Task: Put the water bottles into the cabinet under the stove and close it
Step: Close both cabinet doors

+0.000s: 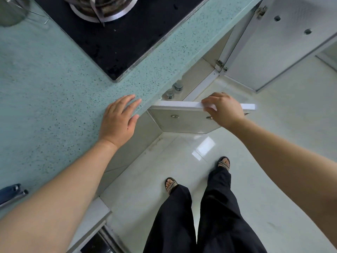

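Observation:
Two clear water bottles (174, 90) stand inside the cabinet under the stove; only their capped tops show below the counter's edge. The left cabinet door (184, 121) stands swung out toward me. My right hand (223, 108) grips its white top edge, fingers curled over it. My left hand (119, 119) rests flat on the front edge of the green speckled countertop (54, 88), fingers straight. The right cabinet door (273, 48) is swung wide open at the upper right.
A black glass stove (113, 39) with a steel burner ring sits in the counter. A steel pot (11, 11) stands at the far left. A dark-handled utensil (12, 195) lies at the lower left. My feet in sandals stand on the glossy tile floor (264, 143).

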`<state>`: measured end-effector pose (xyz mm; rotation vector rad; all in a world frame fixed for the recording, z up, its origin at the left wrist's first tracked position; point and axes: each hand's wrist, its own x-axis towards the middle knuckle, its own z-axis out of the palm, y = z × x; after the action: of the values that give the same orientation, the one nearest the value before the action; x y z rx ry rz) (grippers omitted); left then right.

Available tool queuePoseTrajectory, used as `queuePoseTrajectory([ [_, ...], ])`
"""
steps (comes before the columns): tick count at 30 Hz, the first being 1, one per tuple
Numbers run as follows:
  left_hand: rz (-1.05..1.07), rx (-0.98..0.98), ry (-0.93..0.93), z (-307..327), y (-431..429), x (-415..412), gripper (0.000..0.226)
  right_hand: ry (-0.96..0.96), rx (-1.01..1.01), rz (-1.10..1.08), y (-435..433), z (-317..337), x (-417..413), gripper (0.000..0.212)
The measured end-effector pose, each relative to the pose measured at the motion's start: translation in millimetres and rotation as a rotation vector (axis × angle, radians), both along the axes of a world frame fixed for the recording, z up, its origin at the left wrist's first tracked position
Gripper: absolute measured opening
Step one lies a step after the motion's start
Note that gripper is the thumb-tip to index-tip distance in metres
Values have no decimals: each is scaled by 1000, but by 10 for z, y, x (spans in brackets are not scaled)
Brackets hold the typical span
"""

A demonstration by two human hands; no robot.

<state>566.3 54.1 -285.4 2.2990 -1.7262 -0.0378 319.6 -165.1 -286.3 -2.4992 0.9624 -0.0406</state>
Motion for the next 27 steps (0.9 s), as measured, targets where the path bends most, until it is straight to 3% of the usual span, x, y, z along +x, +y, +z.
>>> queuePoseTrajectory([
  [7, 93, -35, 40, 160, -549, -182, 42, -62, 2, -123, -955, 9, -481, 19],
  [13, 58, -2, 119, 211, -1959, -294, 44, -130, 126, -182, -1461, -42, -246, 31],
  [16, 42, 45, 118, 170, -2469, -268, 43, -157, 187, -305, -1706, -35, 23, 49],
  [27, 55, 4, 175, 148, -2635, -220, 40, -358, 514, -496, -1946, -181, 430, 66],
])
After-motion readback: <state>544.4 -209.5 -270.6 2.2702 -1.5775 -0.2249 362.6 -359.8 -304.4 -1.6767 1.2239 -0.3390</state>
